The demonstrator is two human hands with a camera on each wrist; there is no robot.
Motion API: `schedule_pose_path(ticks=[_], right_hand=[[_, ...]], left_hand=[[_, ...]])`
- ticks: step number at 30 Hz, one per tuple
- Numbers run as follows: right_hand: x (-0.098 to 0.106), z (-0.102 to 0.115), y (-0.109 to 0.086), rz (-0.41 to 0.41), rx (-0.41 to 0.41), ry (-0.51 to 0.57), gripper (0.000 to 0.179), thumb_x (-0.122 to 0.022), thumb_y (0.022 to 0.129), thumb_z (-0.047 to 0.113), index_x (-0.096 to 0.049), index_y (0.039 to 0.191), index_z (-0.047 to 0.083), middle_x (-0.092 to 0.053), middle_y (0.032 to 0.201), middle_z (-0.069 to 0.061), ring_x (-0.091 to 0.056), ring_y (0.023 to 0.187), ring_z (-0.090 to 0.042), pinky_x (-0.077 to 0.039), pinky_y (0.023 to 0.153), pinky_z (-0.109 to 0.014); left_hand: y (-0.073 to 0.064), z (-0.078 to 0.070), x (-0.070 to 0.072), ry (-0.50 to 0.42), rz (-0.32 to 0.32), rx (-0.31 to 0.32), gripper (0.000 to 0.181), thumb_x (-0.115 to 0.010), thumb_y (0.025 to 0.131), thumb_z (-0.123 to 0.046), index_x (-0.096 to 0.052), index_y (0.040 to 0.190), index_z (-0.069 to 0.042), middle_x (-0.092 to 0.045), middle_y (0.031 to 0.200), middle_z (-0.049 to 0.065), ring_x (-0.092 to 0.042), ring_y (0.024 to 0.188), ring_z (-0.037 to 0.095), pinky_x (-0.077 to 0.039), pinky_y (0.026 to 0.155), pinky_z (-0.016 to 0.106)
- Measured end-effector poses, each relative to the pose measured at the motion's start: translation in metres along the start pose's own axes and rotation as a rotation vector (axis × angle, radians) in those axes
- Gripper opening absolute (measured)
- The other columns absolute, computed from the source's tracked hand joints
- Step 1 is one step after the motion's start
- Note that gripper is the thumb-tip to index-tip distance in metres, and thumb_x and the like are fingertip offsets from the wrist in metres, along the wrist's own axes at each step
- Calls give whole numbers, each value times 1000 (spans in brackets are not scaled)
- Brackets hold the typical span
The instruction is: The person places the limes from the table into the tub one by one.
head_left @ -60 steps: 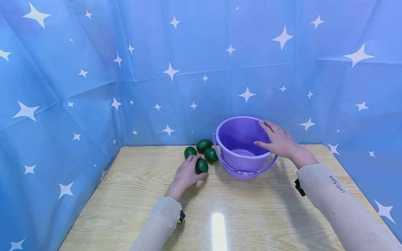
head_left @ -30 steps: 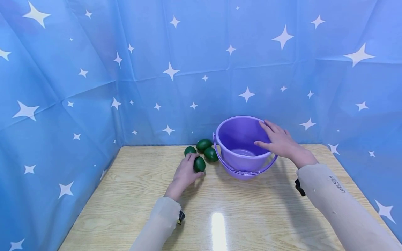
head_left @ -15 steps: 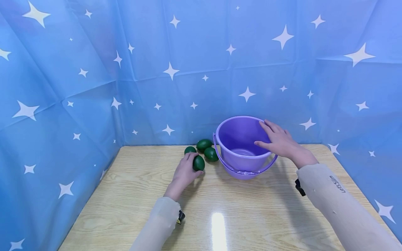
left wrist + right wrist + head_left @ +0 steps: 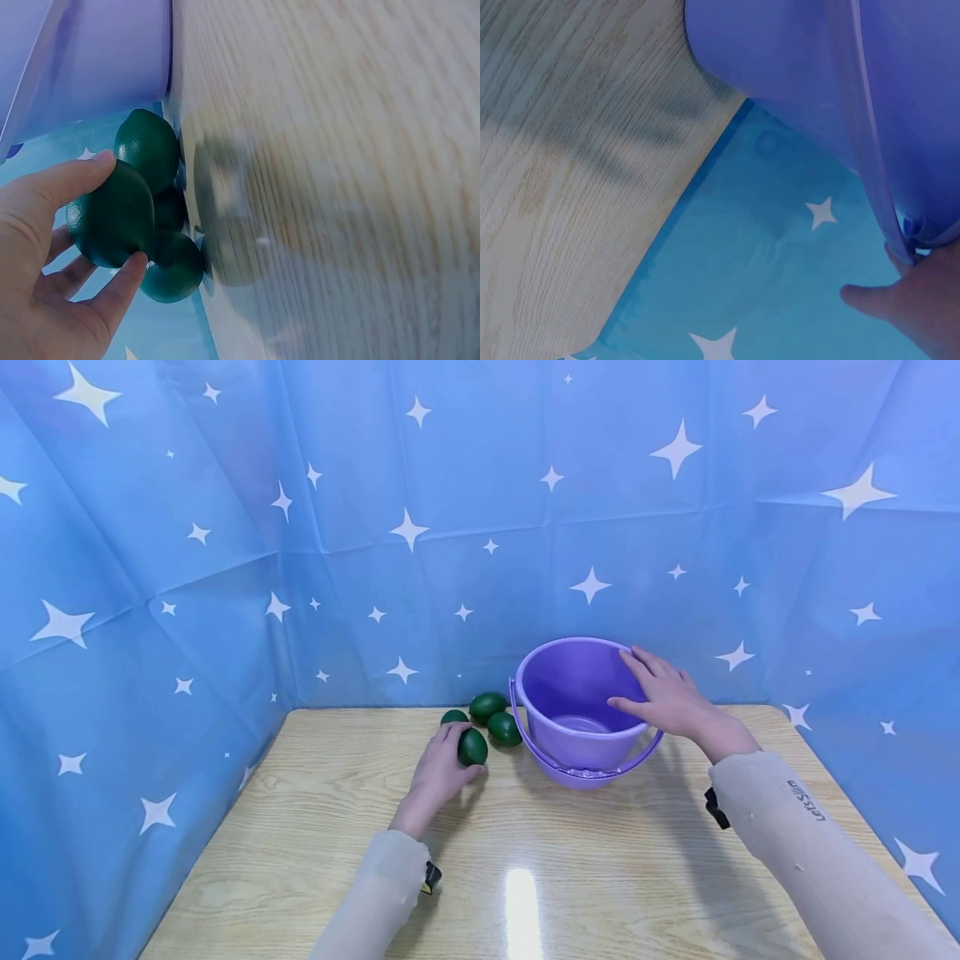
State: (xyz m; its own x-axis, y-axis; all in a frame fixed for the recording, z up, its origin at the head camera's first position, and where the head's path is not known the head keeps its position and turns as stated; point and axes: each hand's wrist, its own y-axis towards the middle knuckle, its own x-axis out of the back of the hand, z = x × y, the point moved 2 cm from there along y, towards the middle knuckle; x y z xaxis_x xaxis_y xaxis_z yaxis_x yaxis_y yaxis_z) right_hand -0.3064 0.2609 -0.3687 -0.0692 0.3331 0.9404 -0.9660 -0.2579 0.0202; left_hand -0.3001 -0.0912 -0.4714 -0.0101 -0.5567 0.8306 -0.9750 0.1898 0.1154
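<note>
My left hand (image 4: 438, 766) holds a dark green lime (image 4: 472, 747) between thumb and fingers. In the left wrist view the held lime (image 4: 111, 217) has its lower side free of the table. Behind it three more limes lie close together: one at the left (image 4: 453, 717), one at the back (image 4: 487, 707) and one beside the bucket (image 4: 504, 729). A purple bucket (image 4: 585, 747) stands upright to their right, with no fruit visible inside. Over its right rim rests my right hand (image 4: 667, 697), fingers fairly straight, thumb reaching over the opening.
The bucket's handle (image 4: 585, 774) hangs down at its front. A light wood table (image 4: 337, 827) carries everything, and a glare patch (image 4: 522, 910) shows near the front. Blue star-printed cloth (image 4: 480, 527) rises behind the table and along both sides.
My left hand has shifted slightly left and back with the lime in its grip, covering more of the left lime. The right hand, bucket and other limes have stayed put.
</note>
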Motion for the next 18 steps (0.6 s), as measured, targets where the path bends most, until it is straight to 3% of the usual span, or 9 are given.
schedule_pose_path(ticks=[18], right_hand=[[1,0,0,-2,5,5,90,-53,97,56,-10,161,10,-8,165,-25,-9,149,-52,-6,114,-78]], left_hand=[[1,-1,6,-43,-29,-22,73,-83,82,-23,-47,145,-14,-47,148,11,-50,134,36,-45,110,53]])
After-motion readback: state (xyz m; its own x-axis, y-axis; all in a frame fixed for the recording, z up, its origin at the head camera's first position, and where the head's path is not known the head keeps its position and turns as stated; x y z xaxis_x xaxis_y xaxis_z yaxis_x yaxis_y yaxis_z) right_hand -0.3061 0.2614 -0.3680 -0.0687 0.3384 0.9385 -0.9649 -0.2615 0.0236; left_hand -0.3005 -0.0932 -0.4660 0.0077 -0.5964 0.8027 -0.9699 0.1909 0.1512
